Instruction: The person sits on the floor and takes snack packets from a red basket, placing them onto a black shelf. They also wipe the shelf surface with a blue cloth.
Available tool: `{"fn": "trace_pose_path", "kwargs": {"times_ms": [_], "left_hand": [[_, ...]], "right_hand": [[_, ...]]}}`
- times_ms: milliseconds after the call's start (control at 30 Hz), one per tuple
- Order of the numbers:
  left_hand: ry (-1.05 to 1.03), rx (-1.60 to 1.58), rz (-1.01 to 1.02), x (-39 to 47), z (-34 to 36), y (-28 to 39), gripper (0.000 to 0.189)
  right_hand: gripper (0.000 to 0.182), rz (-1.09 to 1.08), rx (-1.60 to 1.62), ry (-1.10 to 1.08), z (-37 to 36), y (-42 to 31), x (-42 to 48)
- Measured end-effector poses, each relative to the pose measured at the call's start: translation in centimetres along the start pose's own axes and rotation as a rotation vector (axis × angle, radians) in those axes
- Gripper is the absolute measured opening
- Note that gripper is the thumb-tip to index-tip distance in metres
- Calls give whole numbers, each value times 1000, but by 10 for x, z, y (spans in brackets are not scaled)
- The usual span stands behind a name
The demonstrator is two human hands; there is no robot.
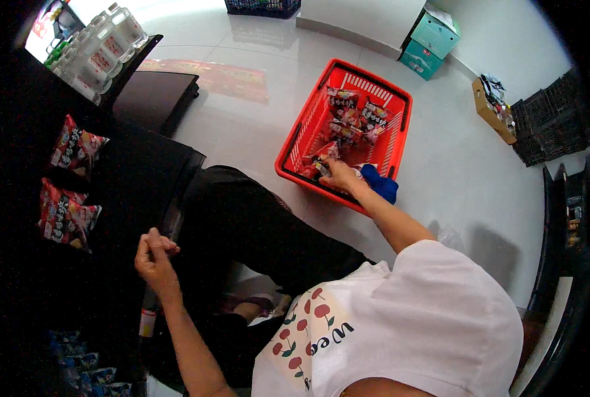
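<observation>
My right hand (pixel 342 176) reaches into the near end of a red plastic shopping basket (pixel 408 119). Its fingers close on a red and black snack packet (pixel 320 161). Several similar snack packets (pixel 344 114) lie farther inside, and a dark blue cloth-like item (pixel 380 183) rests by the basket's near right corner, close to my wrist. My left hand (pixel 157 260) hovers at the edge of a black shelf (pixel 141 164), fingers loosely curled and apart, with nothing visible in it. More red snack packets (pixel 69 213) stand on that shelf, beyond my left hand.
Clear bottles (pixel 106 44) line an upper shelf at far left. Blue packets (pixel 89 367) sit in shadow at lower left. Teal boxes (pixel 429 44), a cardboard box (pixel 493 111) and black crates (pixel 548 121) stand along the wall. A dark crate (pixel 263 7) is at the top.
</observation>
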State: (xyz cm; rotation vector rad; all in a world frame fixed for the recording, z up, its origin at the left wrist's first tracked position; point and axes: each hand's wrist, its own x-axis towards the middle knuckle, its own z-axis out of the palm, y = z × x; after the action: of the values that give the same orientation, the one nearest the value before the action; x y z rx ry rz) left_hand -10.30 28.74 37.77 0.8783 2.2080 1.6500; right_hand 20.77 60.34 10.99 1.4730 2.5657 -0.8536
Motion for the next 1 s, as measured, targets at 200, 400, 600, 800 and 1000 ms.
{"fn": "trace_pose_path", "kwargs": {"times_ms": [200, 400, 600, 800, 1000], "left_hand": [[-39, 25, -28, -12, 17, 3, 36], [-99, 20, -18, -15, 19, -3, 37], [-109, -62, 8, -14, 25, 3, 32], [-263, -146, 6, -21, 53, 67, 15], [-387, -51, 250, -15, 77, 99, 64]], "right_hand": [[73, 92, -63, -112, 19, 0, 12], [78, 42, 109, -52, -13, 41, 15], [60, -80, 688, 345, -92, 52, -14], [42, -132, 1387, 86, -182, -73, -72], [48, -434, 1298, -172, -209, -181, -97]]}}
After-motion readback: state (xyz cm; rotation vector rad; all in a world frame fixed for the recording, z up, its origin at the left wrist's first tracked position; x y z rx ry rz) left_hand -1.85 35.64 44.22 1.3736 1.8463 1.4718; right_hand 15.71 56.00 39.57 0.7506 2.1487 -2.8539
